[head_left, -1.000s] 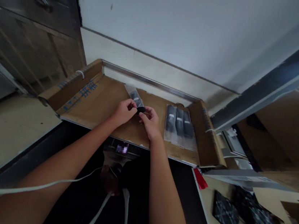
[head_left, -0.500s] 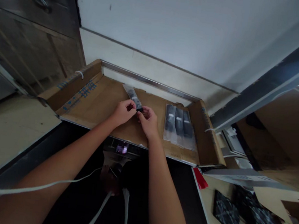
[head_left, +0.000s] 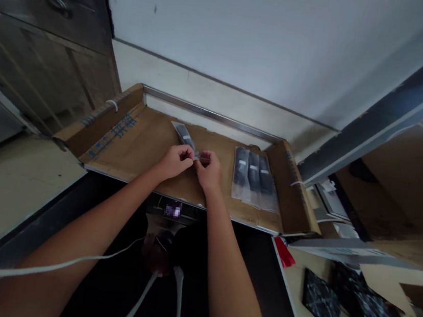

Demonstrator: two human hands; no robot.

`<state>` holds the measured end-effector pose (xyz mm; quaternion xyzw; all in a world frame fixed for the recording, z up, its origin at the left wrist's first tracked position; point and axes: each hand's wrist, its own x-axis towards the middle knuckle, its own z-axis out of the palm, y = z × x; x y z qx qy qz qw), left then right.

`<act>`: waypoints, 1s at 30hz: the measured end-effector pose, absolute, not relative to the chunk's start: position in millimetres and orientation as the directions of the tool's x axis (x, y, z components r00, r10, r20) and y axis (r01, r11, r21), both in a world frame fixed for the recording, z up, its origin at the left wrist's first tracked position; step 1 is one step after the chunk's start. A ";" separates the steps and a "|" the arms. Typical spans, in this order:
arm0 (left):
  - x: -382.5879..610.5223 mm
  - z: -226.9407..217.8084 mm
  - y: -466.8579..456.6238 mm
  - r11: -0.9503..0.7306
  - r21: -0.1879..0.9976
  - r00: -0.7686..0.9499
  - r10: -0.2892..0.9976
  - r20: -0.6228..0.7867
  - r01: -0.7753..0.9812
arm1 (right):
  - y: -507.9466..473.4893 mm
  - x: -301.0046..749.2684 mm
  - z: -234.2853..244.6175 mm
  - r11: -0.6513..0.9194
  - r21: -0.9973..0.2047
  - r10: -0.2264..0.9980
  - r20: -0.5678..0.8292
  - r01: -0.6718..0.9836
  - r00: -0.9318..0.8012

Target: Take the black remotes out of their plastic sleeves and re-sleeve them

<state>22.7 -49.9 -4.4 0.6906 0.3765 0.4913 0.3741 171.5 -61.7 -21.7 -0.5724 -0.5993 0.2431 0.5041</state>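
Between my hands lies a clear plastic bag [head_left: 184, 135] with a dark, long item and a small white label inside, slanting away to the upper left. My left hand [head_left: 177, 160] pinches the near end of the bag between thumb and fingers. Right beside it, my right hand [head_left: 208, 168] grips the same end, fingertips nearly meeting the left ones. What exactly the dark item is cannot be made out. To the right, three similar filled bags [head_left: 255, 177] lie side by side, slightly overlapping, each with a white label.
Flattened cardboard [head_left: 135, 154] with raised side flaps lines the work surface. A white wall [head_left: 226, 42] rises behind it. Dark patterned pieces [head_left: 322, 303] lie at the lower right near a red scrap [head_left: 284, 252]. A white cable [head_left: 67, 262] crosses my left forearm.
The dark item no longer shows at the bag's near end; clear plastic now stretches between my fingertips. The bag has shifted slightly left. The three bags on the right stay put.
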 end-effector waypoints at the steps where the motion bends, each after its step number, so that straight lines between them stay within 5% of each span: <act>1: 23.1 -4.3 -51.0 -0.435 0.890 0.268 0.881 0.390 0.138 | -62.0 171.2 -21.5 0.227 -0.860 0.933 0.327 0.458 0.153; 6: 24.5 -5.2 -55.2 -0.414 0.907 0.378 0.854 0.357 0.078 | -62.7 172.8 -20.1 0.248 -0.771 0.930 0.360 0.586 0.079; 12: 24.2 -7.6 -55.2 -0.421 0.895 0.365 0.864 0.347 0.146 | -63.8 178.1 -18.2 0.316 -0.777 0.933 0.360 0.545 -0.029; 30: 23.1 -4.4 -61.7 -0.478 0.832 0.412 0.844 0.345 0.282 | -70.6 172.7 -9.7 0.264 -0.687 0.940 0.339 0.678 -0.022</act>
